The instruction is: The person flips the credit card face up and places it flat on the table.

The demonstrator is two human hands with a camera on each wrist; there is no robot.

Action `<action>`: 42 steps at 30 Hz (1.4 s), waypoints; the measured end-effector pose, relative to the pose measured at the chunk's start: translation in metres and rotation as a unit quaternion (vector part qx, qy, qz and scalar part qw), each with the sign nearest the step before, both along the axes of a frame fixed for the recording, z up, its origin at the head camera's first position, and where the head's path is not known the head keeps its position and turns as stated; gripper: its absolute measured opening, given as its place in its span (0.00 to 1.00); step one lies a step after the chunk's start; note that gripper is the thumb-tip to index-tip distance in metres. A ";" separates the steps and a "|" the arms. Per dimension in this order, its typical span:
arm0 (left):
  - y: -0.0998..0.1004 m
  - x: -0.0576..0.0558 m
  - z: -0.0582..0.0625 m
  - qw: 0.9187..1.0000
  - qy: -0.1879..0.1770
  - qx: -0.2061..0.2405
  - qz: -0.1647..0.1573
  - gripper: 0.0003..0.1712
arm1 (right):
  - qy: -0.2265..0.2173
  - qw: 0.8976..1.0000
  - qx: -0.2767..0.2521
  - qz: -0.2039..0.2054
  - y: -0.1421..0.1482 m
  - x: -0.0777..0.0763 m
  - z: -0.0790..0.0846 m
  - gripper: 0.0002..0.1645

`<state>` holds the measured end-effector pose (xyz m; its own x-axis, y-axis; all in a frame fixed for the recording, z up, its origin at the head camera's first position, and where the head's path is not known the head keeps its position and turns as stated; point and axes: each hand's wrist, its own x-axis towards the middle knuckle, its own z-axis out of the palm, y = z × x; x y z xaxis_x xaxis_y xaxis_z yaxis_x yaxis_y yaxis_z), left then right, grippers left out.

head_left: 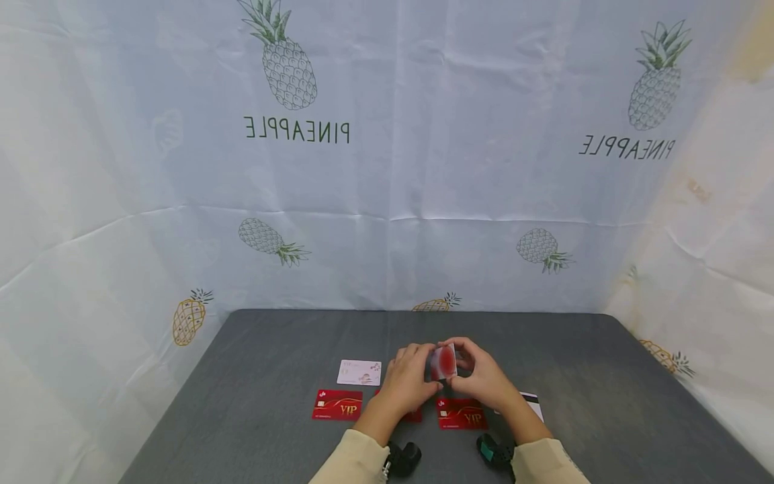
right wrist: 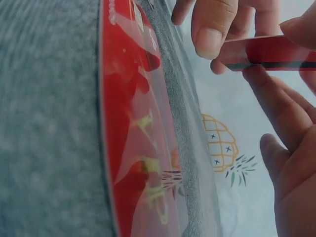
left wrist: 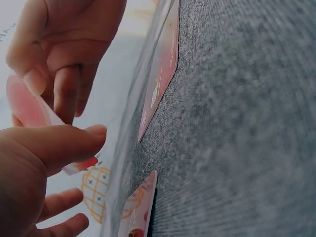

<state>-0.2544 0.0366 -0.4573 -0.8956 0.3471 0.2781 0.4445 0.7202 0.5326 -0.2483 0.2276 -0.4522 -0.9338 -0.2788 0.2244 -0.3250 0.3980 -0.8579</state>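
Above the grey table, both hands hold a red and pale plastic card (head_left: 446, 363) between them. My left hand (head_left: 411, 376) pinches one end, thumb nearest the camera. The other end is pinched by my right hand (head_left: 480, 373). A dark stripe runs along the card (right wrist: 276, 52) in the right wrist view. Below the hands lies a red VIP card (head_left: 462, 415), and another red card (head_left: 414, 416) is partly covered by the left hand and wrist. Partly behind the right wrist is a white card with a black stripe (head_left: 533, 403).
To the left on the grey table (head_left: 254, 403) lie a red VIP card (head_left: 337, 405) and, behind it, a pale pink card (head_left: 359, 372). Dark wrist devices (head_left: 404, 460) sit by the sleeves. A white pineapple-print cloth (head_left: 387, 168) hangs around the table.
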 end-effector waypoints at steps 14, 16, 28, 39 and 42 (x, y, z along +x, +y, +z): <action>-0.006 -0.002 0.006 0.999 0.015 0.013 0.029 0.32 | 0.026 0.985 0.136 -0.099 0.009 -0.007 -0.009 0.35; -0.006 -0.002 0.006 1.000 0.006 0.011 0.028 0.32 | 0.020 0.980 0.165 -0.108 0.011 -0.009 -0.010 0.37; -0.010 -0.004 0.003 0.999 -0.039 -0.003 0.016 0.34 | -0.011 0.974 0.208 -0.091 0.017 -0.013 -0.013 0.39; -0.015 -0.006 -0.002 0.997 -0.060 -0.043 0.022 0.31 | -0.018 0.964 0.251 -0.086 0.017 -0.012 -0.016 0.37; -0.015 -0.006 -0.003 0.997 -0.052 -0.058 0.024 0.31 | -0.018 0.962 0.258 -0.084 0.015 -0.011 -0.017 0.37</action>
